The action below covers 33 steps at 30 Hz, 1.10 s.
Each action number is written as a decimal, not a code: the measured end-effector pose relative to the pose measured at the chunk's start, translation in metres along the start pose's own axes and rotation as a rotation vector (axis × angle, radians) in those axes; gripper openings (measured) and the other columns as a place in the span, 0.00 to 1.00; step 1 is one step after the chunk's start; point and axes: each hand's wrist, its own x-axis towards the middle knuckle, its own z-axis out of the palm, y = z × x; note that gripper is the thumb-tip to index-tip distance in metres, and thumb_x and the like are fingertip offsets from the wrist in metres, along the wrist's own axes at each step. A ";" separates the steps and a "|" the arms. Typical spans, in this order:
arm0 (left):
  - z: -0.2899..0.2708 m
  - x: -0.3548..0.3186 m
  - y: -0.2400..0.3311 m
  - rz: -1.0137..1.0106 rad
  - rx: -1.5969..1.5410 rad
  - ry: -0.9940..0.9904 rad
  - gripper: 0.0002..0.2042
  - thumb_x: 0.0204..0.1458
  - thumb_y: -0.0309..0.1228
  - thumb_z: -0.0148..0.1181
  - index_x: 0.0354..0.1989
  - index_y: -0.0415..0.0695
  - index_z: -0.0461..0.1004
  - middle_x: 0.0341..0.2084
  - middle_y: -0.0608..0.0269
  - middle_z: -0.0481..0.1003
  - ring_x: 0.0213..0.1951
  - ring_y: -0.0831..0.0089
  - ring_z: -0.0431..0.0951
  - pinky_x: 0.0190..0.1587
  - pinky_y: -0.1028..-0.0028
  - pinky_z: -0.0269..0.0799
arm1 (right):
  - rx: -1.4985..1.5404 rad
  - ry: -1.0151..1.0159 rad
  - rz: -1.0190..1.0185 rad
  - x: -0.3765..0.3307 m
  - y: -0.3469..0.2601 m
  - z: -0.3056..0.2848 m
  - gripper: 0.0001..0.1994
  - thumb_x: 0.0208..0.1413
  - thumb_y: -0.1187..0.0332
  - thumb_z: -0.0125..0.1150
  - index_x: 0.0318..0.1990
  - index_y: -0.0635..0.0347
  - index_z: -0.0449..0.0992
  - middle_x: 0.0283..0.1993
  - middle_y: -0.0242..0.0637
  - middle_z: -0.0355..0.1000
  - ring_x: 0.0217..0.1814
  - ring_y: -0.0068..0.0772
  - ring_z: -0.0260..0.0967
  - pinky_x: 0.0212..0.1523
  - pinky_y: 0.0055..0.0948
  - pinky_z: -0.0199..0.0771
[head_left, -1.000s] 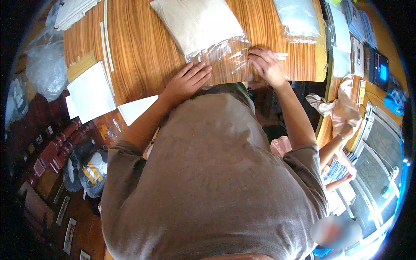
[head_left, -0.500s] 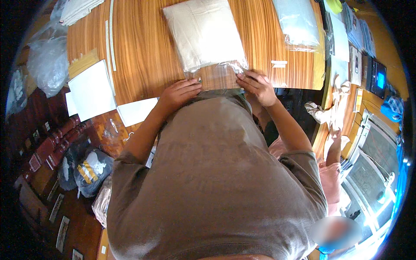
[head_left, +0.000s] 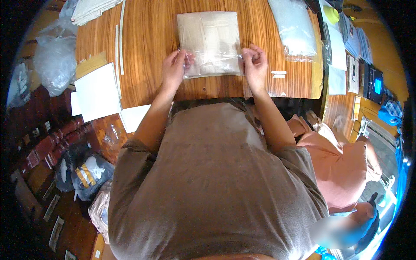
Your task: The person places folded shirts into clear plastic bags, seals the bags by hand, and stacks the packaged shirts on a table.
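A folded cream cloth in a clear plastic bag (head_left: pixel 209 41) lies flat on the wood-grain table in front of me. The bag's clear flap is turned up over the near part of the cloth. At the bag's left side, my left hand (head_left: pixel 175 67) pinches the clear plastic near the flap's corner. My right hand (head_left: pixel 255 67) grips the plastic at the right side in the same way, thumb and index finger together and the other fingers curled loosely.
Clear plastic bags (head_left: pixel 297 32) lie stacked at the table's right. Folded cloth (head_left: pixel 93 11) sits at the far left, with white sheets (head_left: pixel 97 93) on the near left edge. White strips (head_left: pixel 278 74) lie right of my hand. A person in pink (head_left: pixel 336 169) is close on my right.
The bag's near flap, flat toward me before, is now folded up over the cloth. Both hands moved away from me with it. The person at right has leaned closer.
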 end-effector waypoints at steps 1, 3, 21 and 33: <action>0.005 0.006 -0.008 -0.048 -0.069 0.108 0.16 0.73 0.37 0.53 0.39 0.36 0.80 0.31 0.59 0.83 0.29 0.78 0.80 0.31 0.77 0.74 | -0.085 -0.077 -0.030 -0.001 0.006 -0.002 0.15 0.65 0.72 0.68 0.56 0.65 0.74 0.43 0.36 0.80 0.43 0.21 0.75 0.47 0.25 0.78; 0.009 0.018 -0.019 -0.054 -0.060 0.147 0.17 0.73 0.37 0.51 0.37 0.37 0.78 0.29 0.60 0.82 0.27 0.78 0.79 0.28 0.77 0.72 | -0.116 -0.157 -0.066 -0.006 0.017 -0.002 0.16 0.67 0.68 0.67 0.56 0.69 0.76 0.41 0.34 0.81 0.42 0.19 0.75 0.44 0.23 0.77; 0.017 0.019 -0.039 0.529 0.672 0.458 0.11 0.68 0.30 0.53 0.33 0.38 0.73 0.26 0.42 0.75 0.29 0.41 0.77 0.34 0.51 0.73 | -0.710 0.043 -0.075 0.033 0.042 0.012 0.17 0.71 0.58 0.57 0.39 0.65 0.81 0.32 0.59 0.77 0.35 0.63 0.77 0.37 0.49 0.77; 0.039 0.024 0.023 0.660 1.302 0.227 0.25 0.66 0.46 0.54 0.64 0.41 0.68 0.67 0.45 0.67 0.68 0.41 0.64 0.66 0.43 0.61 | -0.928 0.025 -0.208 0.062 0.035 0.014 0.24 0.67 0.51 0.60 0.28 0.63 0.81 0.24 0.58 0.76 0.28 0.65 0.78 0.33 0.58 0.77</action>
